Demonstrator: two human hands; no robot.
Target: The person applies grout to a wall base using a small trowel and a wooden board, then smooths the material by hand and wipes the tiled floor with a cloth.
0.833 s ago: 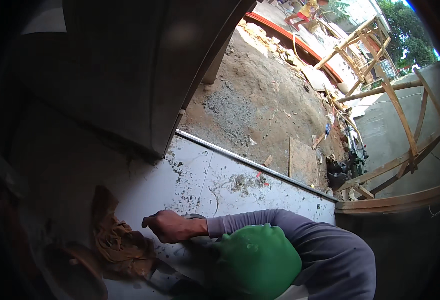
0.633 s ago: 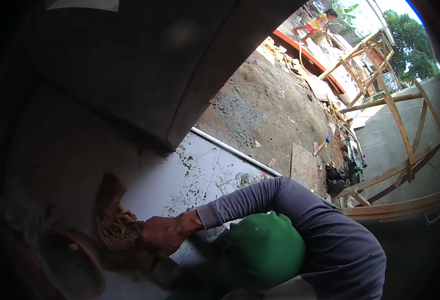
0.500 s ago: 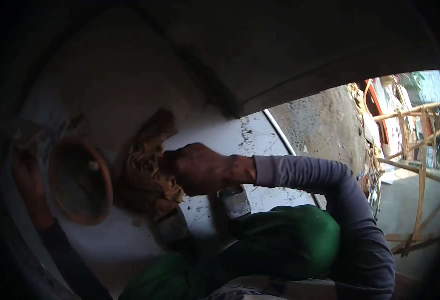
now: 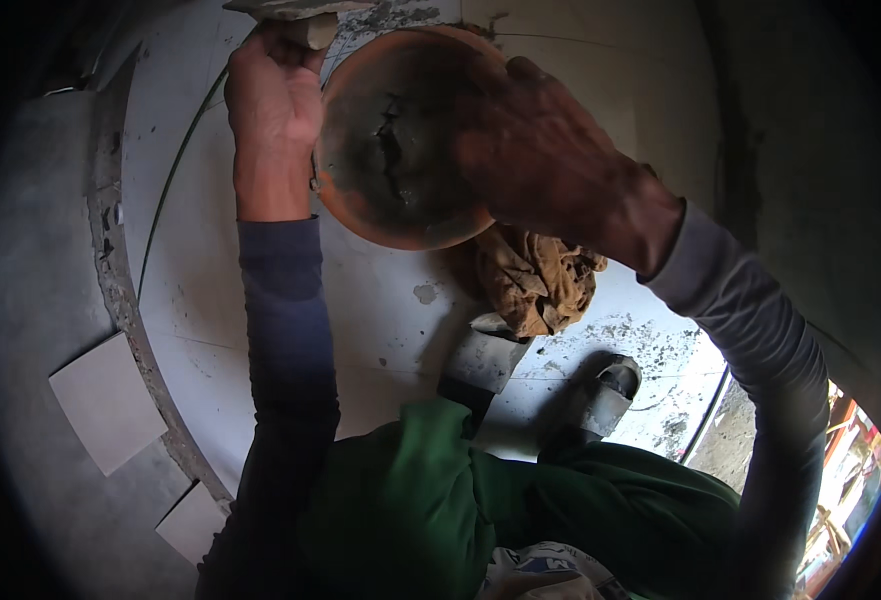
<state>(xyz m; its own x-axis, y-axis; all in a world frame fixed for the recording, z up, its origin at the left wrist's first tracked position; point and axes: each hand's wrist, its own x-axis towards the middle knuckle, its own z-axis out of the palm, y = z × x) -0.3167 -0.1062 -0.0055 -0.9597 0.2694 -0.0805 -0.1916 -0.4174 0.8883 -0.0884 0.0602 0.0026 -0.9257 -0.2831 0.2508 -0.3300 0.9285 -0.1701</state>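
My left hand is at the top with fingers curled round a flat grey piece with a pale stubby part; I cannot make out what it is. Just right of it sits a round orange-rimmed basin with a dark inside and a dark crack-like mark. My right hand reaches over the basin's right side, blurred and shadowed, its fingertips unclear. A crumpled brown cloth lies below the basin on white tiled flooring, which is smeared with grit.
My green-trousered legs and sandalled feet are below. At left, a rough edge borders grey concrete, with loose square tiles. A thin green strand crosses the tiles. A dark wall stands right; daylight shows at lower right.
My view has swung from the outdoor ground down to the basin. My right hand has moved off the brown cloth to over the basin. My left hand has risen to the top with the grey piece.
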